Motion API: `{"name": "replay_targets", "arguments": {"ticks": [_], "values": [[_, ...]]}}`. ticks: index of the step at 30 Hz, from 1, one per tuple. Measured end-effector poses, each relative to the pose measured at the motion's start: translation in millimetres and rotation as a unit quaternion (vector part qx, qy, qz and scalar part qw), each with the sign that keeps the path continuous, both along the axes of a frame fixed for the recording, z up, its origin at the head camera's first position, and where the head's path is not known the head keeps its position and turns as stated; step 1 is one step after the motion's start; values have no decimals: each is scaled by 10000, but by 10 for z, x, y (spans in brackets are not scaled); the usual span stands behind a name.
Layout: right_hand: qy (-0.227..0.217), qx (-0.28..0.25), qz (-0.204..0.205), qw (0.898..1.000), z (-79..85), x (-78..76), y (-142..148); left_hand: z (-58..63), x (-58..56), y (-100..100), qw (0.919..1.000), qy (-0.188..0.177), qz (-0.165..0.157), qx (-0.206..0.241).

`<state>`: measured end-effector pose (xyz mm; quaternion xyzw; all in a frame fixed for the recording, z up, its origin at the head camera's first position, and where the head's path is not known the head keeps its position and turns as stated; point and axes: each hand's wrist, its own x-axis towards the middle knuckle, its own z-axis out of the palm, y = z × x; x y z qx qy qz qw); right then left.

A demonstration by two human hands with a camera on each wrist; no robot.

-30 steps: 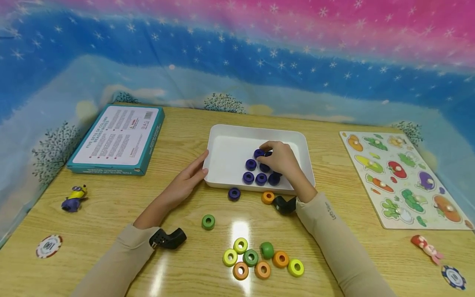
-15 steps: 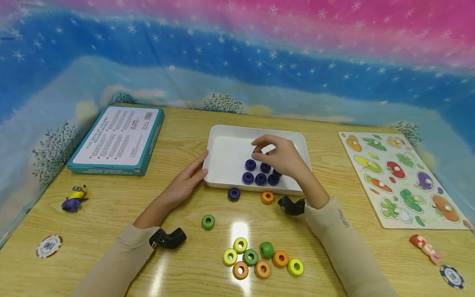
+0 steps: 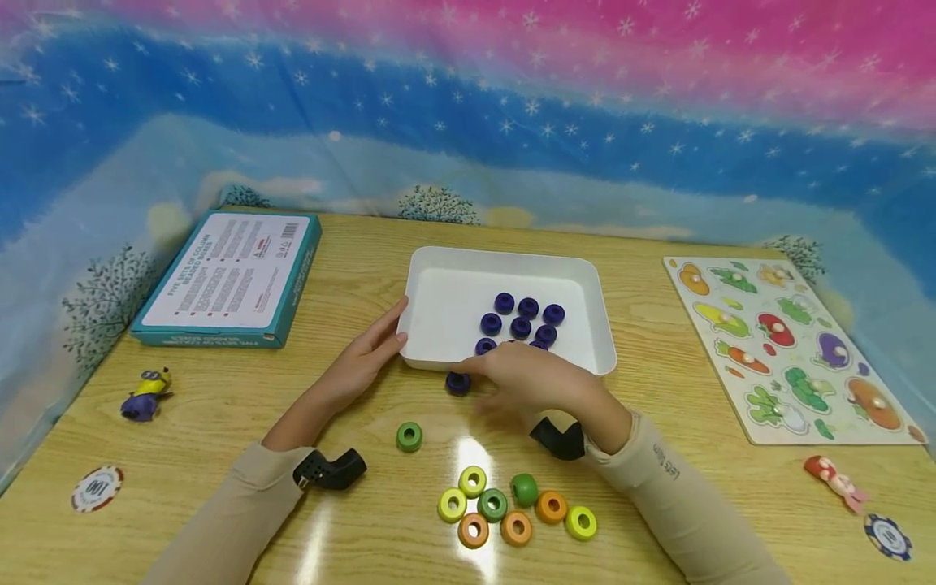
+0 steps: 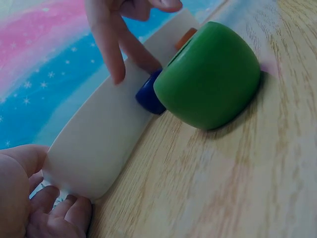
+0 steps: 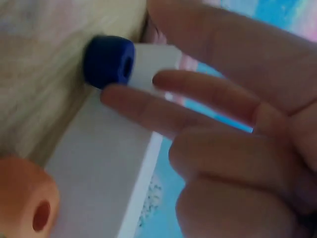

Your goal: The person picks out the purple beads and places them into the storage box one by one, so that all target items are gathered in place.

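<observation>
A white tray (image 3: 446,301) lies on the wooden table with several purple beads (image 3: 520,327) in its right half. My left hand (image 3: 361,353) holds the tray's left end, thumb and fingers at its front left corner. One loose purple bead (image 3: 457,383) sits just outside the front wall. Over that wall reaches my right hand (image 3: 541,378), fingertips at the loose bead, not closed round it. In the right wrist view an orange bead (image 5: 22,193) stands by the wall; the right hand hides it in the head view.
A green bead (image 3: 409,436) lies alone; yellow, green and orange beads (image 3: 493,505) cluster in front. Around them are a teal box (image 3: 227,268), vegetable puzzle board (image 3: 793,349), yellow-and-purple figurine (image 3: 146,394), red-and-pink figurine (image 3: 837,483) and poker chips (image 3: 98,488).
My right hand has left the purple bead in the tray's back row and come forward over the front wall to the loose purple bead. The left hand stays at the tray.
</observation>
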<state>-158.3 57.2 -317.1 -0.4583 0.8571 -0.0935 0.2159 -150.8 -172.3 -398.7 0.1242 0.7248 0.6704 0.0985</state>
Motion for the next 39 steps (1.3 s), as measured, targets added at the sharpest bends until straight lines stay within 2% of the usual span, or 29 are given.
{"name": "replay_targets", "arguments": {"ticks": [5, 11, 19, 26, 30, 34, 37, 39], "values": [[354, 237, -317, 9986, -53, 76, -94, -3, 6, -5, 10000, 30, 3, 1], [381, -260, -251, 9986, -142, 89, -142, 5, 12, -3, 10000, 59, 2, -34], [-414, -942, 20, 9947, -282, 57, -209, 9, 10, 5, 10000, 16, 25, -41], [-701, -1125, 265, 9908, -331, 34, -245, 10, 7, -7, 10000, 14, 38, -70], [-824, -1409, 211, 9864, -271, -9, -198, 6, 4, -10, 9999, 40, 48, -82], [-608, -2028, -226, 9771, -172, -128, -94, 2, 3, -8, 9999, 66, 42, -104], [-229, -2383, -896, 9668, -144, -252, -8, 5, 6, -3, 9999, 75, 52, -145], [20, -2414, -1365, 9608, -164, -328, 32, 4, 9, 2, 9998, 94, 53, -170]]}}
